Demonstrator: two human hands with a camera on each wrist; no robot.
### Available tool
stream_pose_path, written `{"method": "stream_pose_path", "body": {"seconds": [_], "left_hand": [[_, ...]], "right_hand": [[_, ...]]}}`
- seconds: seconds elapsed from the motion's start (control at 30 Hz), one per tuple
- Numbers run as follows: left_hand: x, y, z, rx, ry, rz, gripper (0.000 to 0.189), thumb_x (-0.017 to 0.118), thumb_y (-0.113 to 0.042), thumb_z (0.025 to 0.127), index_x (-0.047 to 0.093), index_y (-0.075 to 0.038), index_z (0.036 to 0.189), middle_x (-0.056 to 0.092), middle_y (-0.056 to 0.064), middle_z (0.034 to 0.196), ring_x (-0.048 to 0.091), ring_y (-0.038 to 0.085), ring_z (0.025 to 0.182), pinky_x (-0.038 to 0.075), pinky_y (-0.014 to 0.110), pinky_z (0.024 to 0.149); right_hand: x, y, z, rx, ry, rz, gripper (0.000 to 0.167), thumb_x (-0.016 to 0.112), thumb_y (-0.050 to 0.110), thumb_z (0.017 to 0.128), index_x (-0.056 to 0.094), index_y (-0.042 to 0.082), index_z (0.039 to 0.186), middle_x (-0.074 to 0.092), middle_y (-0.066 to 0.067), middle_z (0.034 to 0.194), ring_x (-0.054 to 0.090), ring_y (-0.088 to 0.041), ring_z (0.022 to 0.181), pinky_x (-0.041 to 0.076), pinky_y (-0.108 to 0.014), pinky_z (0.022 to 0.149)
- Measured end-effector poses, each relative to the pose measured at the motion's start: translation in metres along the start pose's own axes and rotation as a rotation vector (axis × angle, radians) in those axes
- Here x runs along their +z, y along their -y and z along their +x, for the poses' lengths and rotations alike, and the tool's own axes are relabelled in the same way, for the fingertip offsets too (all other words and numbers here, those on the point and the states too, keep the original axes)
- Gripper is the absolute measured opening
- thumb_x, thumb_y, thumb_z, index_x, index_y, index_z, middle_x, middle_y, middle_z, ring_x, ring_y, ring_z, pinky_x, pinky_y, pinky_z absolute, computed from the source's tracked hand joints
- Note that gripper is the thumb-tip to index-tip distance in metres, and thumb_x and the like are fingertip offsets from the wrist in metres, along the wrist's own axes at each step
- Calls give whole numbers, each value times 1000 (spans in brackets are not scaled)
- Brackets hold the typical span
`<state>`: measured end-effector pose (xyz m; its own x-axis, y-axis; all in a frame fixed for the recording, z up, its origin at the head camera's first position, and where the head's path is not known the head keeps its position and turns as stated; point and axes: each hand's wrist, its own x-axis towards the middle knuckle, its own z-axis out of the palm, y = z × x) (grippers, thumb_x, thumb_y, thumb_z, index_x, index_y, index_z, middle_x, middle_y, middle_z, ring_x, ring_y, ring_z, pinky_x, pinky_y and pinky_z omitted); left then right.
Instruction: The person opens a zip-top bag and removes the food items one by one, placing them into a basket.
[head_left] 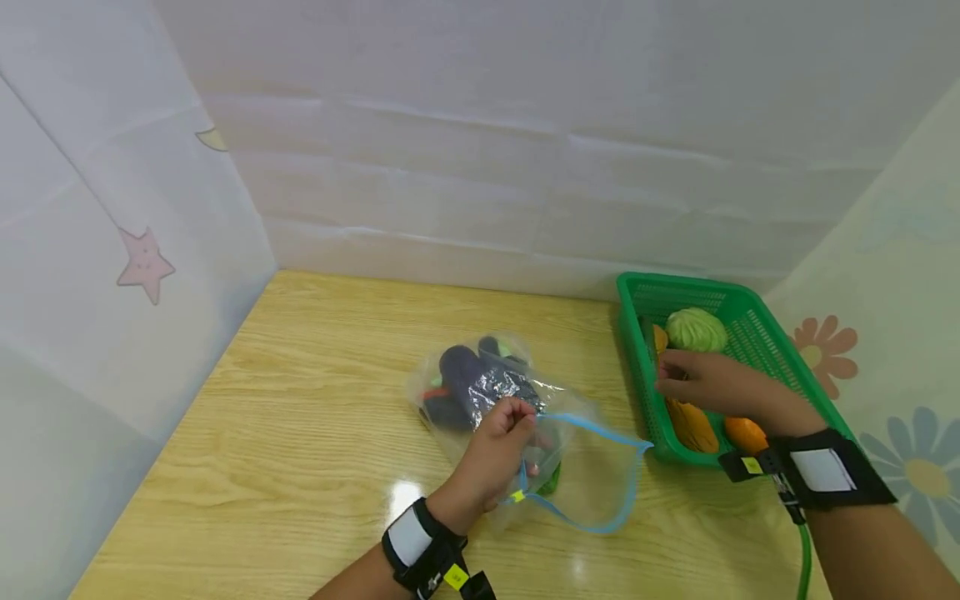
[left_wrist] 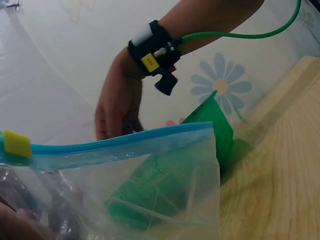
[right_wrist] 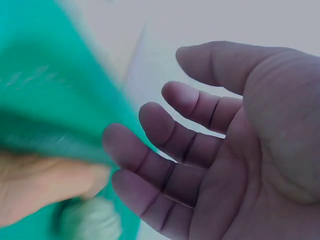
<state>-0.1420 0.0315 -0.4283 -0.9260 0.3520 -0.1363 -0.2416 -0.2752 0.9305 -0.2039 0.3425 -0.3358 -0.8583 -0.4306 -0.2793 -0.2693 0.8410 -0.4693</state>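
Observation:
My left hand [head_left: 495, 446] pinches the rim of a clear zip bag [head_left: 626, 492] with a blue closure strip and a yellow slider [left_wrist: 16, 144]. The bag lies on its side, its mouth open toward the right. Inside it are dark purple eggplants [head_left: 467, 375], something red, and something green near the mouth. My right hand [head_left: 705, 385] is over the left part of a green plastic basket [head_left: 636, 383]. In the right wrist view its fingers are loosely bent, with nothing in the palm. A pale green cabbage [head_left: 696, 329] sits in the basket behind that hand.
The basket also holds an orange round item [head_left: 745, 433], a ridged yellow-orange piece [head_left: 693, 427] and a dark green long one at its left wall. A wooden table [head_left: 300, 400] bears everything. Pale printed cloth [head_left: 480, 167] surrounds its back and sides. A green cable [head_left: 806, 558] trails from the right wrist.

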Motion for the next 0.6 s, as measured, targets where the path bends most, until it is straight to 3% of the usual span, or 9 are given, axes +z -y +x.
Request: {"method": "stream_pose_path", "body": {"seconds": [0.13, 0.2, 0.27, 0.33, 0.43, 0.5, 0.6], "left_hand": [[4, 4, -3, -14, 102, 45, 13, 48, -7, 104, 51, -2, 115, 55, 14, 106, 66, 21, 92, 54, 28, 56], [0, 2, -2, -2, 104, 58, 14, 48, -6, 103, 50, -1, 116, 54, 16, 108, 66, 21, 92, 54, 27, 56], [-6, -2, 0, 25, 60, 52, 15, 48, -6, 103, 49, -1, 117, 53, 18, 108, 66, 20, 91, 53, 25, 56], [-12, -8, 2, 65, 3, 44, 15, 48, -7, 104, 48, 1, 117, 52, 21, 109, 64, 20, 89, 52, 25, 56], [-18, -14, 2, 123, -54, 77, 16, 48, -9, 105, 48, 1, 117, 53, 23, 109, 62, 19, 80, 52, 25, 57], [-18, -16, 1, 147, -65, 98, 15, 49, -10, 104, 48, 1, 115, 56, 21, 106, 60, 18, 71, 51, 25, 58], [-13, -16, -2, 174, -58, 89, 12, 49, -8, 103, 50, 0, 112, 59, 15, 97, 58, 17, 65, 51, 25, 57]], "right_hand": [[6, 34, -3, -71, -19, -28, 21, 55, 23, 104, 52, 16, 85, 39, 6, 66, 35, -8, 51, 34, -27, 53], [14, 49, -6, -147, -25, -7, 27, 56, 21, 104, 52, 19, 77, 36, 10, 62, 31, -4, 49, 33, -25, 51], [26, 62, -9, -234, 5, 25, 30, 56, 19, 103, 53, 21, 74, 37, 14, 61, 31, -1, 50, 34, -23, 50], [41, 73, -9, -317, 61, 66, 26, 54, 16, 104, 63, 23, 80, 49, 18, 69, 42, 3, 57, 42, -22, 55], [69, 89, -1, -394, 106, 75, 22, 51, 10, 104, 70, 20, 103, 61, 14, 91, 54, -1, 75, 50, -25, 68], [87, 97, 9, -439, 60, 35, 25, 49, 5, 103, 67, 15, 117, 63, 7, 107, 56, -5, 89, 50, -28, 76], [113, 106, 26, -483, -59, -3, 24, 48, -1, 101, 62, 10, 117, 60, 2, 106, 54, -9, 90, 48, -29, 76]]}}
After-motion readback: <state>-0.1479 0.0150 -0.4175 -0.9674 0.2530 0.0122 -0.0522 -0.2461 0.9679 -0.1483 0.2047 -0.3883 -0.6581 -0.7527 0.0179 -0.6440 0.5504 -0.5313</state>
